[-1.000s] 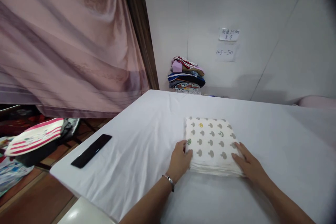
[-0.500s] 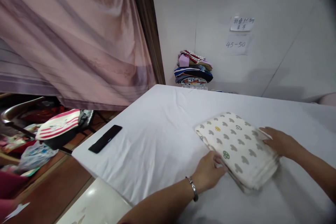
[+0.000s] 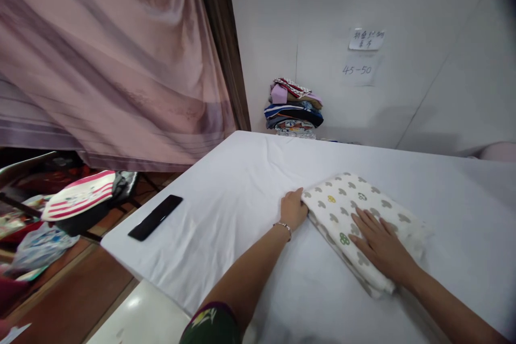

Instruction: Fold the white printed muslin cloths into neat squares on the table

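Observation:
A folded white cloth [image 3: 332, 219] with grey mushroom-like shapes and a few green and yellow ones lies on the white-covered table. At its left corner, my left hand [image 3: 293, 209] grips the edge, its fingertips partly hidden by the fabric; a silver bracelet circles that wrist. My right hand [image 3: 379, 244] rests flat on top of the cloth, fingers stretched out and spread. Several layers show along the cloth's near left side, and its right end looks blurred.
A black phone-like slab [image 3: 155, 217] lies near the left edge of the table [image 3: 226, 188]. Folded fabrics [image 3: 294, 107] are stacked behind the far edge, by the wall. A pink curtain [image 3: 133, 64] hangs at left, above a cluttered chair. Two paper notes [image 3: 366, 40] are on the wall.
My left hand has moved from the cloth's near side up to its left corner. My right hand has left the right edge and now lies flat on top.

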### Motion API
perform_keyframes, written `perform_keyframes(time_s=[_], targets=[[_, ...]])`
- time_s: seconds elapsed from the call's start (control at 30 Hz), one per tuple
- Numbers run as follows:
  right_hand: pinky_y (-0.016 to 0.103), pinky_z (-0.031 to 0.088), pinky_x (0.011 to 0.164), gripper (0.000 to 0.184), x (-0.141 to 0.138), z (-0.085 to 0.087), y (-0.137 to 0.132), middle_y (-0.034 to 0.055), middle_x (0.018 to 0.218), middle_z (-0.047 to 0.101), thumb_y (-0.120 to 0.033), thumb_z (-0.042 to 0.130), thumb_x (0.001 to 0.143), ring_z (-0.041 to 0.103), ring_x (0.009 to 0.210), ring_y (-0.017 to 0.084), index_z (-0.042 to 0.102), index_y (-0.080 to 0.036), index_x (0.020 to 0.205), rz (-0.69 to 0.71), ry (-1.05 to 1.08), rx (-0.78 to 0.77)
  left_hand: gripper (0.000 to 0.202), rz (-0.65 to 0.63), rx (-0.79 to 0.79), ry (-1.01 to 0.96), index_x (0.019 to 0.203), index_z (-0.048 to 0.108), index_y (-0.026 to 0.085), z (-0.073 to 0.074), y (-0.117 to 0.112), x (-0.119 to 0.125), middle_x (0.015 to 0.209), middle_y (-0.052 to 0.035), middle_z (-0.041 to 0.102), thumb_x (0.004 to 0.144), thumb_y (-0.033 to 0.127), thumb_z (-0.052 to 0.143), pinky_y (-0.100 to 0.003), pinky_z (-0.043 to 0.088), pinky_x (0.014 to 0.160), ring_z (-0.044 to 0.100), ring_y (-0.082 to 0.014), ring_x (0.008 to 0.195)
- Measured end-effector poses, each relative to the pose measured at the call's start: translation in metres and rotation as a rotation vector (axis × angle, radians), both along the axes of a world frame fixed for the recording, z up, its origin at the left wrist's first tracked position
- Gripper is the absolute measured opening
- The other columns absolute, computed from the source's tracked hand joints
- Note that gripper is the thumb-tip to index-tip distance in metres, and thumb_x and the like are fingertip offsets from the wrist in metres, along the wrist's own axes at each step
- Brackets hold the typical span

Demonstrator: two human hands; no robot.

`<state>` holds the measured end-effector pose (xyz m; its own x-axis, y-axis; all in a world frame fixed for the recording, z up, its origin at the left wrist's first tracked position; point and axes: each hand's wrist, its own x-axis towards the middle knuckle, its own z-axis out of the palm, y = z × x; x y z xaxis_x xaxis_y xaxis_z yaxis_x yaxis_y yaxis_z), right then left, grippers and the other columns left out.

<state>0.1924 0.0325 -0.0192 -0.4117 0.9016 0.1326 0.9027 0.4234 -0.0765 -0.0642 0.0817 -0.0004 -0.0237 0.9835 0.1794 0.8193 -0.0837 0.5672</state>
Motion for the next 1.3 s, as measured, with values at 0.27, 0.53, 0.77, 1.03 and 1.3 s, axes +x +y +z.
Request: perform_keyframes(time_s=[0.27,0.53,0.77,1.03,1.3], targets=[[0.048,0.018,0.108,0.058,-0.003,0.007,0.001,0.0025,0.146,0.023,-0.055,0.025,0.088,0.015,0.134,0.024,0.032,-0.024,0.138,-0.010,0.037,-0.023,0.040,0.022,-0.023,-0.064,0.099,0.065,0.030,0.006,0.012,-0.016,0.095,0.0023,0.067,0.071,0.012,0.043,-0.035,0.029,0.093,0.049,-0.0204,0.101],[0.050,0.021,0.106,0.058,-0.001,0.019,0.005,0.0031,0.145,0.023,-0.055,0.026,0.088,0.017,0.133,0.025,0.033,-0.026,0.138,-0.016,0.129,-0.136,0.041,-0.035,-0.057,-0.018,0.107,0.062,0.027,0.005,0.010,-0.017,0.104,0.0000,0.065,0.073,0.015,0.045,-0.036,0.031,0.096,0.050,-0.0218,0.105],[0.050,0.020,0.106,0.061,0.018,0.036,0.041,0.0075,0.145,0.026,-0.054,0.024,0.088,0.017,0.134,0.026,0.031,-0.020,0.138,-0.168,0.103,0.106,0.057,-0.268,-0.018,-0.116,0.125,0.049,0.020,0.034,0.019,-0.008,0.131,-0.0034,0.048,0.069,0.008,0.044,-0.030,0.029,0.104,0.041,-0.0171,0.120],[0.049,0.022,0.105,0.060,0.020,0.006,0.045,0.0074,0.143,0.032,-0.056,0.022,0.087,0.024,0.132,0.025,0.043,-0.021,0.130,-0.168,-0.028,0.071,0.051,-0.216,-0.115,0.062,0.125,0.048,0.020,0.024,0.029,0.019,0.129,-0.0073,0.050,0.081,0.045,0.047,-0.037,0.030,0.101,0.043,-0.0242,0.119],[0.054,0.035,0.092,0.062,0.056,0.018,0.051,0.0125,0.134,0.043,-0.059,0.027,0.083,0.040,0.121,0.033,0.041,-0.021,0.130,-0.358,0.055,0.057,0.060,-0.126,-0.402,-0.003,0.116,0.054,0.020,0.037,0.047,0.005,0.118,-0.0099,0.058,0.067,0.056,0.057,-0.030,0.040,0.086,0.054,-0.0267,0.106]])
